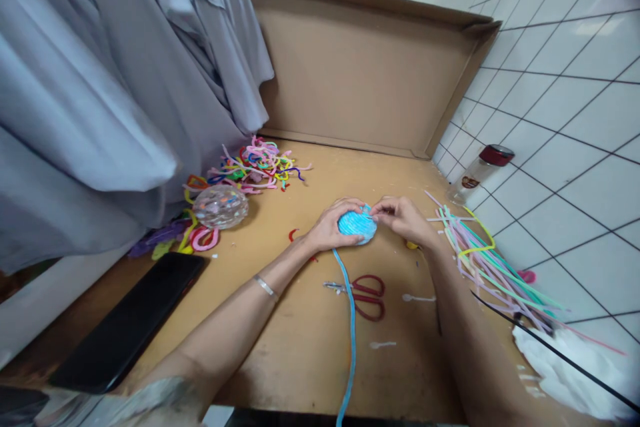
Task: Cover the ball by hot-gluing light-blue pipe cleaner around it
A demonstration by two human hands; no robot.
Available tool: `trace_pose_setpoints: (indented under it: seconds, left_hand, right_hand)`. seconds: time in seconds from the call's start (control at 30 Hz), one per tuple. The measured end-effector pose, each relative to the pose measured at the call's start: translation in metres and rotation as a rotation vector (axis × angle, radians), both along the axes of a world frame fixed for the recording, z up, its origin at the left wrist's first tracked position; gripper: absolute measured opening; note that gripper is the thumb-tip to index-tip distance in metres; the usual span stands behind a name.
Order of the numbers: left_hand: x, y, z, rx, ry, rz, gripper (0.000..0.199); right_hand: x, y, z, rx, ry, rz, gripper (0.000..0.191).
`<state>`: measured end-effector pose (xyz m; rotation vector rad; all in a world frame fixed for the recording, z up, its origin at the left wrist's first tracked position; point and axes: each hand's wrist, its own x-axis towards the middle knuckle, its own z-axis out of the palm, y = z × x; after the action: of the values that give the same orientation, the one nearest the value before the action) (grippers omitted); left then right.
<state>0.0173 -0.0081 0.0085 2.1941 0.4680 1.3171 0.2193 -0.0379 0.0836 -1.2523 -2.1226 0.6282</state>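
A light-blue ball (356, 225), its surface wound in rows of fuzzy strand, is gripped by my left hand (333, 223), with fingers over the top and thumb below. From under that hand a blue chenille stem (352, 320) runs down across the table towards the front edge. My right hand (397, 217) is pinched closed against the ball's upper right side. What its fingertips hold is too small to make out. Below the ball lie red-handled scissors (369, 297), partly crossed by the blue stem.
Back left are a heap of colourful chenille stems (260, 163) and a clear faceted ball (221, 207). A black phone (130, 320) lies front left. Along the tiled wall are loose stems (475, 247), a red-capped bottle (480, 173) and white tissue (565, 360). Cardboard (350, 67) stands behind.
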Motion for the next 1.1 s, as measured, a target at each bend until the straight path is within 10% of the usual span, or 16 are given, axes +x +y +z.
trace_pose_setpoints:
  seconds: [1.1]
  left_hand:
    - [-0.0025, -0.0012, -0.0006, -0.065, 0.025, 0.008, 0.049]
  right_hand:
    - [-0.0068, -0.0002, -0.0049, 0.115, -0.026, 0.057, 0.032]
